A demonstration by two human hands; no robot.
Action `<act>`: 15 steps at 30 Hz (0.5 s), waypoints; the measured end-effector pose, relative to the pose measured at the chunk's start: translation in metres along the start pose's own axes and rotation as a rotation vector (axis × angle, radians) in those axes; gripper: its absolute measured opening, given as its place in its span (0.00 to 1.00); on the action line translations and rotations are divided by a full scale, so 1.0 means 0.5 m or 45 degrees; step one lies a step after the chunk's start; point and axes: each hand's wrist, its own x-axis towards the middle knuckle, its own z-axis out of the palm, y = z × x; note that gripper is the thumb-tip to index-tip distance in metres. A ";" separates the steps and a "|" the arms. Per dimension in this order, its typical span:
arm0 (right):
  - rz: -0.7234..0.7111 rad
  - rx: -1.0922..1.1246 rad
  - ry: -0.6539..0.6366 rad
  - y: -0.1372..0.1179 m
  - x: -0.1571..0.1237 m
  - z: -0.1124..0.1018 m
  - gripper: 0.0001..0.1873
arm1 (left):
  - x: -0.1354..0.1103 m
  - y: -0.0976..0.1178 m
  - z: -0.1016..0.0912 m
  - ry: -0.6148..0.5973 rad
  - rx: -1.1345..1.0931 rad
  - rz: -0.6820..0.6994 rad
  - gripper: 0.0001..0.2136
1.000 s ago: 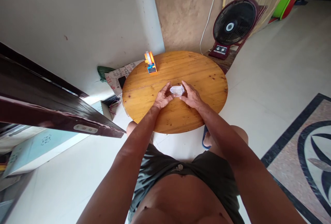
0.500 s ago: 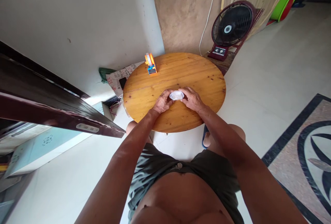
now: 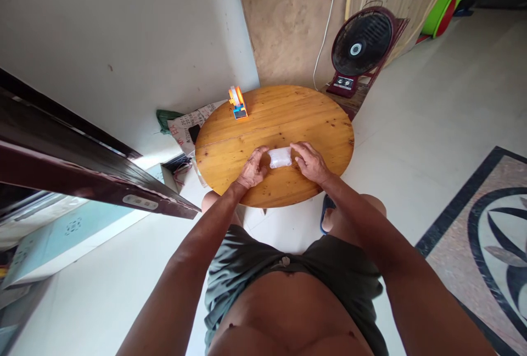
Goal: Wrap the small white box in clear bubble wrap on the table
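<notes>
A small whitish, translucent wrapped packet point(image 3: 280, 157), which looks like bubble wrap, lies flat on the round wooden table point(image 3: 284, 117). What is inside it cannot be made out. At its left side is my left hand point(image 3: 253, 168), fingers apart, the fingertips right by the packet's edge. My right hand point(image 3: 310, 162) is on the other side, open too, with the index finger close to the packet's upper right corner. Whether either hand still touches it is hard to tell. Farther back on the table stands an orange and blue tape dispenser point(image 3: 237, 102).
A dark red fan point(image 3: 356, 49) stands behind the table to the right. Printed cardboard point(image 3: 181, 130) with a dark phone-like object point(image 3: 194, 133) is beside the table's left edge. A dark wooden post point(image 3: 135, 180) rises at left.
The packet was held between both hands, tilted up; now it lies flat on the table. Both hands have let go and moved slightly outward.
</notes>
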 end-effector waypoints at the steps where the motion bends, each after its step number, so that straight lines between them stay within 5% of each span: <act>1: 0.040 0.028 0.034 0.006 0.001 0.001 0.26 | -0.002 -0.004 -0.001 0.007 -0.020 -0.058 0.33; 8: 0.144 0.235 -0.139 0.045 0.009 0.010 0.47 | 0.000 -0.028 0.005 -0.057 -0.097 -0.309 0.41; 15: 0.160 0.143 -0.214 0.039 0.032 0.028 0.40 | 0.023 -0.016 0.016 -0.079 0.071 -0.358 0.41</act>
